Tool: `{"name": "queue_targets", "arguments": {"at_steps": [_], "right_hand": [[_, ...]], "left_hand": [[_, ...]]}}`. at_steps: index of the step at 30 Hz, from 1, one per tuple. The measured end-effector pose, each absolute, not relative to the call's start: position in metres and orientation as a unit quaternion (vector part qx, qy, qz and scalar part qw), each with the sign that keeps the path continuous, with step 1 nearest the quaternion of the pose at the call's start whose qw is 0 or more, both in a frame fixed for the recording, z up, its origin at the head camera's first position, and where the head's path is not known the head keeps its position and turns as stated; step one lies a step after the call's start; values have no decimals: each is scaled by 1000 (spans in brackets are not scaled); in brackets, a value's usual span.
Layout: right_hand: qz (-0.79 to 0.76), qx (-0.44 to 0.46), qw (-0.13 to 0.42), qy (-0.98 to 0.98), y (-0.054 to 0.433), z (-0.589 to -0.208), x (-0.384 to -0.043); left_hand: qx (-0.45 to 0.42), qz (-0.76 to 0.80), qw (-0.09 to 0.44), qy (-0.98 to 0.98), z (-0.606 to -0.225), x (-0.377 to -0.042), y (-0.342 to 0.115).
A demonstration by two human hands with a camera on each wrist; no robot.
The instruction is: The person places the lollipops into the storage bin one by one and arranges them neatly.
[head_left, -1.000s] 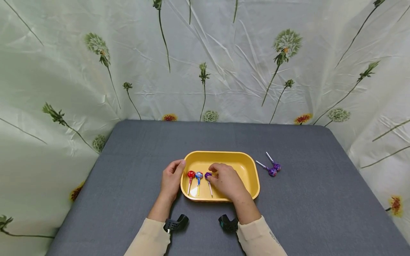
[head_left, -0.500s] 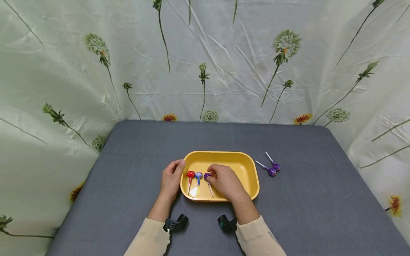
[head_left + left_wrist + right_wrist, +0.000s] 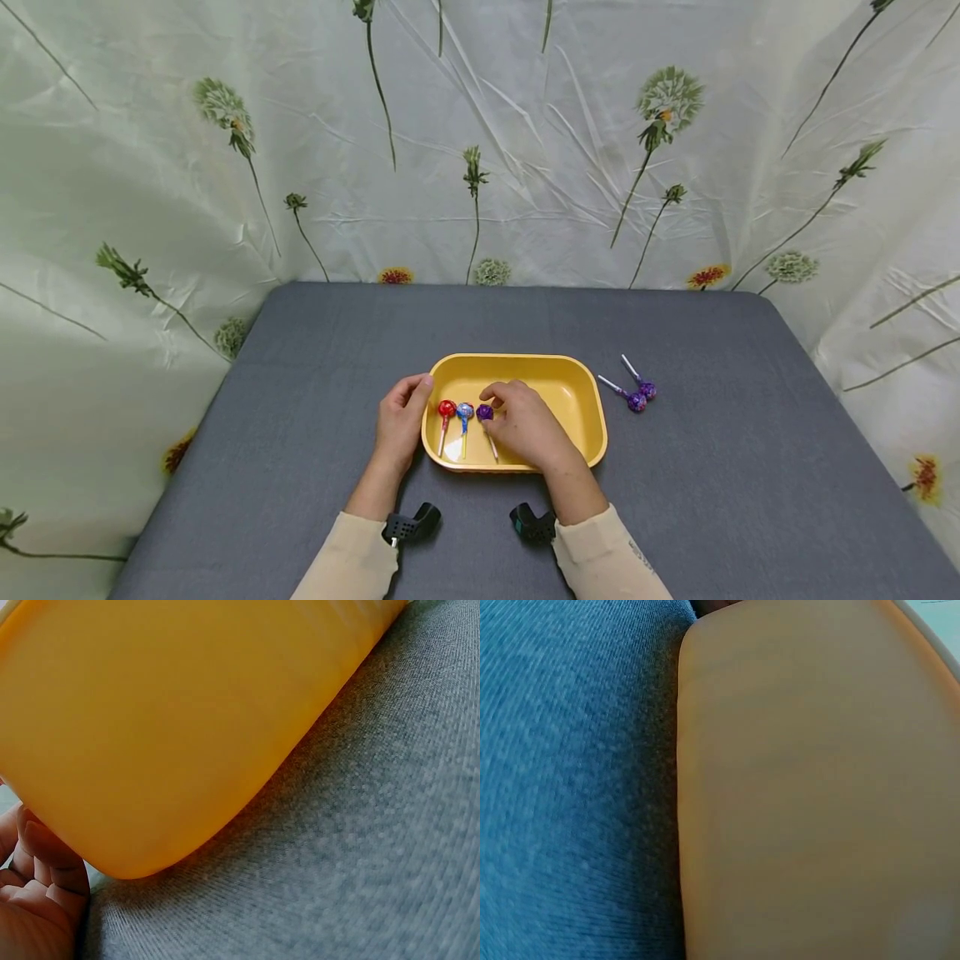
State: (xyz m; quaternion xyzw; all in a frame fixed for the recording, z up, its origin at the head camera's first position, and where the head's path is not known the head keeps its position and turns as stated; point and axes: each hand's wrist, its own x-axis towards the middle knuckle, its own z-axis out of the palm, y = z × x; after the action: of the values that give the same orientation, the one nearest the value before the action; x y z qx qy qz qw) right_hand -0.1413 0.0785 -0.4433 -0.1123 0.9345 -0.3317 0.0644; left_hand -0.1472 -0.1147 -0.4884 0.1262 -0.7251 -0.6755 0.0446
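Note:
In the head view, a yellow tray point(image 3: 540, 369) lies on the table. Inside it, left to right, are a red lollipop point(image 3: 447, 408), a blue lollipop point(image 3: 465, 411) and a purple lollipop point(image 3: 484, 412), sticks toward the person. My left hand point(image 3: 401, 421) holds the tray's left end; in the left wrist view its curled fingers point(image 3: 52, 855) are at the tray wall point(image 3: 165, 750). My right hand point(image 3: 528, 425) hovers over the tray, thumb and index finger spread around the purple lollipop's head. Part of that stick is hidden by the thumb. The right wrist view shows mostly the tray's side point(image 3: 817, 787).
Two more purple lollipops point(image 3: 637, 402) lie on the grey table point(image 3: 712, 467) right of the tray, close together with white sticks pointing up-left. A pale curtain point(image 3: 555, 167) with a dandelion print hangs behind the table.
The purple lollipop in the tray has shifted slightly left with my right hand. The thumb and index finger have parted a little, showing more of its head. My left hand stays put.

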Motion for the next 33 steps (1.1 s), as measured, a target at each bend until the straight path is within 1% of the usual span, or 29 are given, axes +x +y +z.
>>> {"name": "queue_targets", "arguments": {"at_steps": [18,28,33], "right_hand": [[-321,-105,66,939,77,-442,-141],[-318,-111,48,940,76,-442,-140],[-340,-92,63,934,76,-440,-141]], "left_hand": [[124,-678,46,-724,-489,-148,-115],[122,-676,49,-725,-490,-148,-115],[123,-676,50,-725,-490,-149,-115]]}}
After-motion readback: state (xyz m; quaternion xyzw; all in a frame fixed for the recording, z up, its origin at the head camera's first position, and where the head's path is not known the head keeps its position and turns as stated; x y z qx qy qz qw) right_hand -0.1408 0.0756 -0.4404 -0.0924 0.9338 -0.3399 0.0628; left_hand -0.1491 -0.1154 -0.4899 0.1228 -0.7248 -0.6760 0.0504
